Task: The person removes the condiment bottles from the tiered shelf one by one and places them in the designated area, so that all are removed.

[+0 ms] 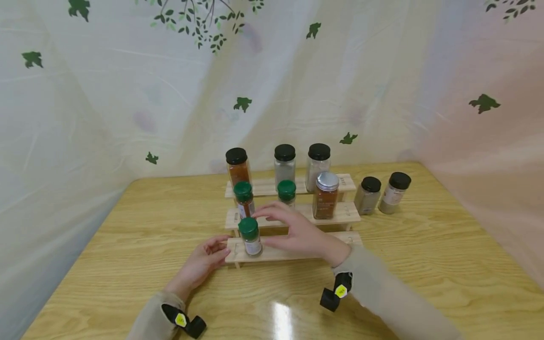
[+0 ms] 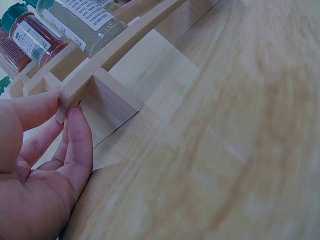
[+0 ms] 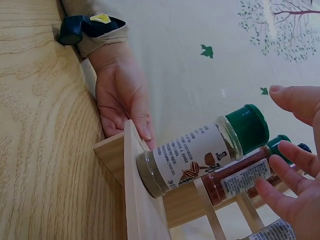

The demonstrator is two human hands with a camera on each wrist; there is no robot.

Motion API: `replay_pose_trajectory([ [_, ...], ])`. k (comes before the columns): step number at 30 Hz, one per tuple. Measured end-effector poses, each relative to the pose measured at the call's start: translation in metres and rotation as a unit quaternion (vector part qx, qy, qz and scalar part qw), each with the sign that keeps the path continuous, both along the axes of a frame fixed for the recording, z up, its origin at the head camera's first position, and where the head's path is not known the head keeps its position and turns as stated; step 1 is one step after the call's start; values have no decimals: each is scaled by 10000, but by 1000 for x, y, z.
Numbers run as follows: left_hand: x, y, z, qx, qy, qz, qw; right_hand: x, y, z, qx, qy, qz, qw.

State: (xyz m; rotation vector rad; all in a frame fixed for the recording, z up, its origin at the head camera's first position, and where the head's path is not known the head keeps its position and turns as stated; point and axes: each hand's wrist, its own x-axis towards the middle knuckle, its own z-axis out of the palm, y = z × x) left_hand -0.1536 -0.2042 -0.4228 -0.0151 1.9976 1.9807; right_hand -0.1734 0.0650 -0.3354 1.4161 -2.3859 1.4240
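Observation:
A three-tier wooden spice rack (image 1: 289,254) stands on the table. My left hand (image 1: 199,267) pinches the left end of its lowest tier, thumb on one side and fingertips curled beneath, as the left wrist view shows. On that tier stands a green-capped spice jar (image 3: 192,155) with pale powder and a white label. My right hand (image 1: 303,233) is just right of this jar, fingers spread and apart from it in the right wrist view. On the middle tier are two green-capped jars (image 1: 243,191), one partly hidden by my right hand, and a silver-lidded jar (image 1: 326,200) of reddish-brown spice.
The top tier carries three black-lidded jars (image 1: 284,165). Two more black-lidded jars, one of grey powder (image 1: 367,196) and one with a white label (image 1: 394,193), stand on the table right of the rack. A leaf-patterned curtain (image 1: 191,118) hangs behind the table.

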Motion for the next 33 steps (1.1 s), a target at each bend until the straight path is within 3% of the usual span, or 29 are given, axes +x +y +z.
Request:
replay_pose_trajectory([
  [9,0,0,-1,33,-29,23,10000,-1,-11,-6,170,2,9,9999],
  [19,1,1,-2,23,5,-32,10000,-1,-16,-13,544,-329,-229,9977],
  [33,0,0,0,48,-1,-103,9999,-5,-18,-27,87,-400,45,9992],
])
